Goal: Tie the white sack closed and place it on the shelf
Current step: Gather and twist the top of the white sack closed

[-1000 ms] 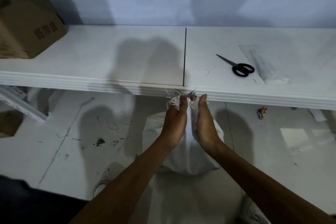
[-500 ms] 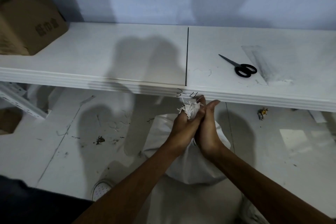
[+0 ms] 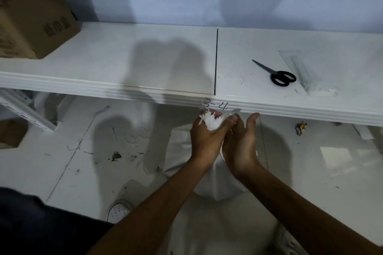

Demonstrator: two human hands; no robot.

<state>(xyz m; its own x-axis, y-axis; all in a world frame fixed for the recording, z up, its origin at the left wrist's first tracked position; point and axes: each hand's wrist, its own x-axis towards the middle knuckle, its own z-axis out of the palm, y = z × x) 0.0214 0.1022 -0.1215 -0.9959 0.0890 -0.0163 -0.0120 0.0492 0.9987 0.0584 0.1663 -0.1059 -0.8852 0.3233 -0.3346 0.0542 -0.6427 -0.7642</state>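
The white sack (image 3: 180, 151) stands on the floor just below the front edge of the white shelf (image 3: 145, 62). Its frayed mouth is bunched into a tuft that sticks out above my left hand (image 3: 204, 138), which grips the gathered neck. My right hand (image 3: 241, 141) rests against the neck from the right, with its fingers straight and pointing up toward the shelf edge. Both hands hide most of the neck, and no tie or string is visible.
Black scissors (image 3: 277, 74) and a clear plastic bag (image 3: 300, 68) lie on the right of the shelf. A cardboard box (image 3: 35, 25) stands at its far left. Scraps (image 3: 116, 155) and a crumpled wrapper (image 3: 301, 127) litter the floor; my white shoe (image 3: 118, 212) is below.
The frayed mouth went from spread between my hands to bunched in my left hand's grip. My right hand has shifted slightly away to the right, its fingers straight.
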